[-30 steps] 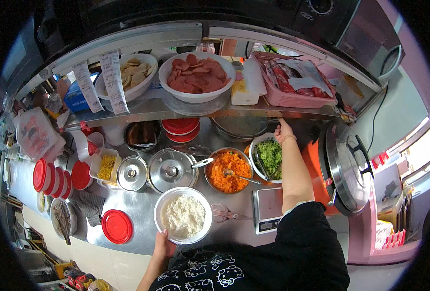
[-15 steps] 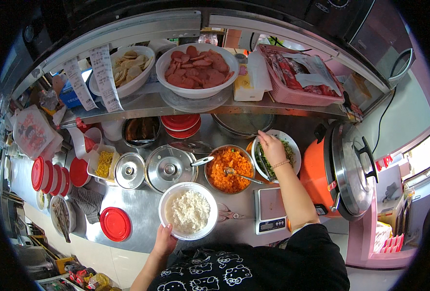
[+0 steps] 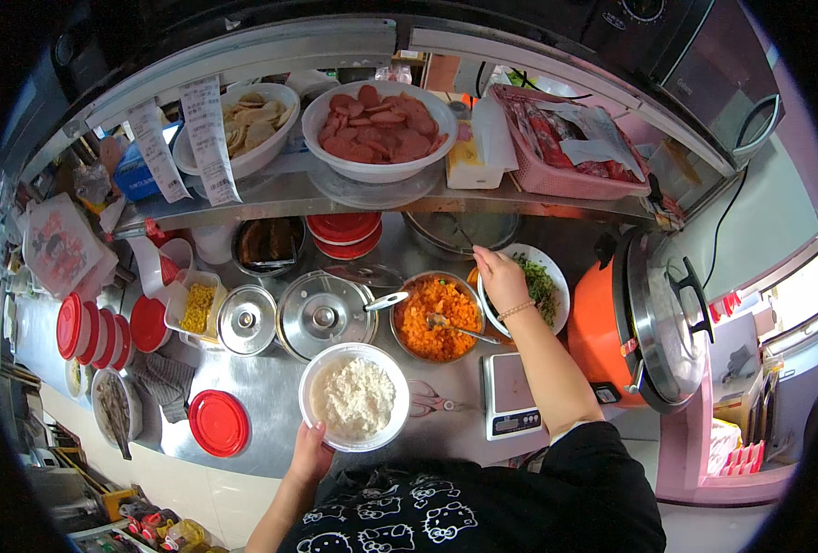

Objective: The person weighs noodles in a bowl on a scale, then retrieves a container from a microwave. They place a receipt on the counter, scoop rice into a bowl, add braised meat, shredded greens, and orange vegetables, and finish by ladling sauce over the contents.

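My left hand (image 3: 311,452) grips the near left rim of a white plastic bowl of cooked rice (image 3: 357,398), thumb over the edge. My right hand (image 3: 501,279) is closed on a thin-handled utensil (image 3: 465,237). Its far part reaches over a dark pot of greyish liquid (image 3: 437,230) at the back; what its end looks like is hard to make out. Just under my right wrist lies a white bowl of chopped greens (image 3: 540,290). Left of that stands a steel bowl of diced orange vegetables (image 3: 427,318) with a spoon (image 3: 460,329) in it.
A digital scale (image 3: 512,392) and scissors (image 3: 432,401) lie nearby. An orange rice cooker (image 3: 603,313) stands right. Lidded steel pots (image 3: 324,316), a corn tub (image 3: 197,306) and red lids (image 3: 218,423) fill the left. A shelf above carries sliced sausage (image 3: 381,129) and a pink basket (image 3: 566,175).
My right hand has moved slightly left and back from the bowl of greens, and the utensil now extends over the dark pot. The rice bowl stays nearly in place.
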`<state>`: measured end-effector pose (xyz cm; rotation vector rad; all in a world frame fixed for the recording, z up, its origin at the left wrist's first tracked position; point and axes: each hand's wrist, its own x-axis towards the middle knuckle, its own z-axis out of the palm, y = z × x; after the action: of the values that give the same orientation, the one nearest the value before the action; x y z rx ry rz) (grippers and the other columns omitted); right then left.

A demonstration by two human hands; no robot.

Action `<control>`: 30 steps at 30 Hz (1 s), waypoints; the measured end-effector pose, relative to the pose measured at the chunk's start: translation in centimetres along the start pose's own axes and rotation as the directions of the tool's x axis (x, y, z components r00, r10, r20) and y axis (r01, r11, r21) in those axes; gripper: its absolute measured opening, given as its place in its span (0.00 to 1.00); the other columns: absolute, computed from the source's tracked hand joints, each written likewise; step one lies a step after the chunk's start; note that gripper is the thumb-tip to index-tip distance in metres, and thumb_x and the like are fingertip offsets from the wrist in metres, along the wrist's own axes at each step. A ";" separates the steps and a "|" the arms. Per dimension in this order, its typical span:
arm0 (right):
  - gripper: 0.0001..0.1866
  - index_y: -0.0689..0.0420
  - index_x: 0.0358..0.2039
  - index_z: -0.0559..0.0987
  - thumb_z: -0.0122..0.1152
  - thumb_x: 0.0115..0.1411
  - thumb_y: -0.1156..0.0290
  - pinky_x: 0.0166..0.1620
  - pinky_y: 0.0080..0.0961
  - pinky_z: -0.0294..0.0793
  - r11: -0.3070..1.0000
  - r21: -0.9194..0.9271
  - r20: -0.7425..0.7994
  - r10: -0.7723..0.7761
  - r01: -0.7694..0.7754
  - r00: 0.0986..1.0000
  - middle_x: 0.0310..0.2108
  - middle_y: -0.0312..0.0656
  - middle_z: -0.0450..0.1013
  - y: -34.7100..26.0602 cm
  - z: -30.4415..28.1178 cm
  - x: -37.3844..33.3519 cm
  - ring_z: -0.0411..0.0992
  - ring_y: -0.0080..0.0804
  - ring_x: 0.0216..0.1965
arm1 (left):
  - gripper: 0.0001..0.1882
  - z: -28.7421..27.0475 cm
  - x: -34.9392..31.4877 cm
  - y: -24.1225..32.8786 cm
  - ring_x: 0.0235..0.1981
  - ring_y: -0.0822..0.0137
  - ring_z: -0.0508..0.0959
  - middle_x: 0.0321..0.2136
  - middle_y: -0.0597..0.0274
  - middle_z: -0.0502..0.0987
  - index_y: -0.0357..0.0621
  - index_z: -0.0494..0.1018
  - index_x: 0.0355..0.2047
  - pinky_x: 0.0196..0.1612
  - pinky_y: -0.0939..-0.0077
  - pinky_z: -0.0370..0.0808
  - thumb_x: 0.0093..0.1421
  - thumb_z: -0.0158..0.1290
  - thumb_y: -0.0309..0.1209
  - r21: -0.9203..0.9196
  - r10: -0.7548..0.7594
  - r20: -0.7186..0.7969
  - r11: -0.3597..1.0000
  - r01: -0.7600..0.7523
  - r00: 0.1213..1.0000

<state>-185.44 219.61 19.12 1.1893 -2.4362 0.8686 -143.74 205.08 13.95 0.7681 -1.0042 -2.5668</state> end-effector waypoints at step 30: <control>0.22 0.69 0.47 0.73 0.52 0.66 0.59 0.34 0.20 0.78 0.121 0.885 0.230 0.727 -0.450 0.647 0.34 0.46 0.75 -4.9 -10.9 -8.8 0.76 0.28 0.34 | 0.28 2.9 1.7 0.1 0.57 0.58 0.69 0.57 0.50 0.66 0.34 0.54 0.61 0.60 0.58 0.66 0.66 0.43 0.38 -0.081 0.044 -0.032 0.996 -0.047 0.999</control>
<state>-176.19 229.54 25.12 0.0178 -2.0786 2.6687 -146.79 205.87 15.20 0.7513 -0.8908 -2.5326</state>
